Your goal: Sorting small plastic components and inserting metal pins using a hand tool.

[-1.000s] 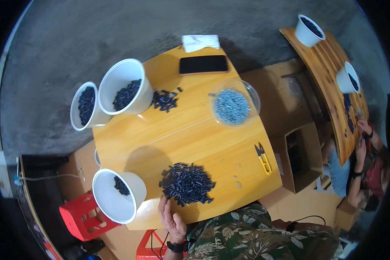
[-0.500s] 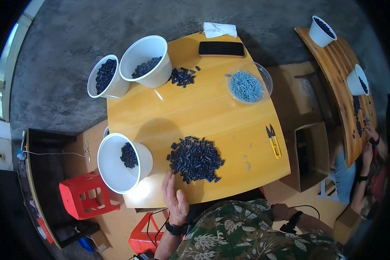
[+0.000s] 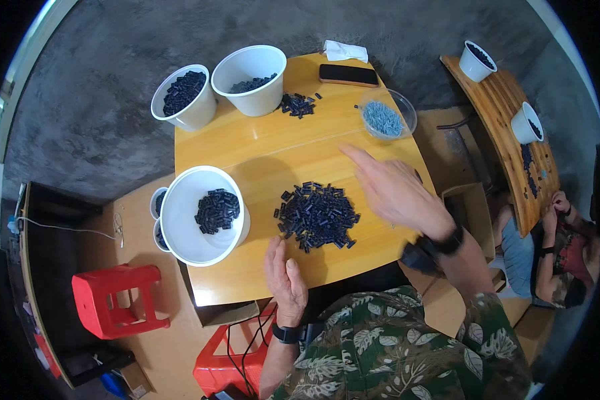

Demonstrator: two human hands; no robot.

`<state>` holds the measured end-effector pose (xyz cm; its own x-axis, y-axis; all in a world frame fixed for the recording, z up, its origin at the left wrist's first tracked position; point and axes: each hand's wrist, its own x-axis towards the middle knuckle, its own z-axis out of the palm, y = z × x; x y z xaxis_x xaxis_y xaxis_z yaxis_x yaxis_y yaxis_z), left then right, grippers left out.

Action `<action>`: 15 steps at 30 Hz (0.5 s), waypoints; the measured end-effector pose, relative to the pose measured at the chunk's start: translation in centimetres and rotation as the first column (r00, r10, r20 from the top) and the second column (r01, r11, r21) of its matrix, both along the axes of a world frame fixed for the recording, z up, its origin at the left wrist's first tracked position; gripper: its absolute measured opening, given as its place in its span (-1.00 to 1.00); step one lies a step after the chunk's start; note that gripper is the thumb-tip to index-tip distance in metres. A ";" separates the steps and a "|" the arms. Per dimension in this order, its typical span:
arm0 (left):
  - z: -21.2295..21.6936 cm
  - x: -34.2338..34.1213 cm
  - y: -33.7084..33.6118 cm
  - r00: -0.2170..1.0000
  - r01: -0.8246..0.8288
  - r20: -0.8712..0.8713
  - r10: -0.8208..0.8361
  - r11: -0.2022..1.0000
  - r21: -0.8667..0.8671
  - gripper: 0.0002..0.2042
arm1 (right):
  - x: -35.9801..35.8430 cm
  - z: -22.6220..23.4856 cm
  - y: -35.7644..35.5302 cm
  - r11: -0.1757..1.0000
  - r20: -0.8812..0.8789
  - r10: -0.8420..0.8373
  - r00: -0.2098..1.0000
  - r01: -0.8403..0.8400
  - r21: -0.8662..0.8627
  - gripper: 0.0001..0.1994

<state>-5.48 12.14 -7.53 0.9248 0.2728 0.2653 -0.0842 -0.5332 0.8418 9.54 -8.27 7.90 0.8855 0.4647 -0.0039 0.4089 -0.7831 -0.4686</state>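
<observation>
My left hand (image 3: 287,277) rests at the near edge of the table, fingers stretched out, just beside a pile of short black plastic pieces (image 3: 317,217). It holds nothing. Over the right part of the tabletop reaches my right hand (image 3: 397,193), its index finger extended toward the far side and nothing seen in it; the other fingers are partly hidden. Left of the pile stands a large white bucket (image 3: 243,227) with more black pieces (image 3: 218,211) inside. A clear round tub of small silvery screws (image 3: 383,119) lies beyond my right hand.
Two white buckets, one (image 3: 203,113) at far left and another (image 3: 267,100) beside it, hold dark pieces. Near them lie a small heap of pieces (image 3: 297,105), a phone (image 3: 348,75) and a tissue (image 3: 345,51). A red stool (image 3: 117,300) stands left. Another person (image 3: 547,227) sits at a wooden table (image 3: 513,127).
My right hand has risen from beside my body and swung over the table, covering the place where yellow-handled snips lay. The view has shifted a little; my left hand stays by the pile.
</observation>
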 end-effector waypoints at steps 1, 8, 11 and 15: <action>0.1 0.2 -0.3 1.000 0.009 0.010 -0.009 1.000 -0.010 -0.62 | 2.3 -1.2 0.9 1.000 0.052 0.000 0.999 -0.001 0.012 -0.51; 0.5 0.0 -0.6 1.000 -0.001 -0.005 0.001 1.000 -0.023 -0.61 | 10.4 -7.4 5.0 0.974 -0.068 -0.141 0.988 0.125 -0.190 -0.42; 0.7 0.0 -0.3 1.000 0.010 -0.001 -0.010 1.000 -0.008 -0.64 | 11.2 -8.4 5.5 0.974 -0.048 -0.130 0.990 0.118 -0.191 -0.43; 1.0 0.1 -0.3 1.000 0.016 -0.023 -0.016 1.000 -0.024 -0.63 | 13.9 -9.5 5.6 0.980 -0.044 -0.168 0.985 0.162 -0.117 -0.47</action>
<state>-5.38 11.83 -6.49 0.9349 0.2637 0.2375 -0.0731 -0.5119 0.8559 23.42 -2.64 -1.64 0.9471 0.3059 -0.0973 0.2462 -0.8867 -0.3914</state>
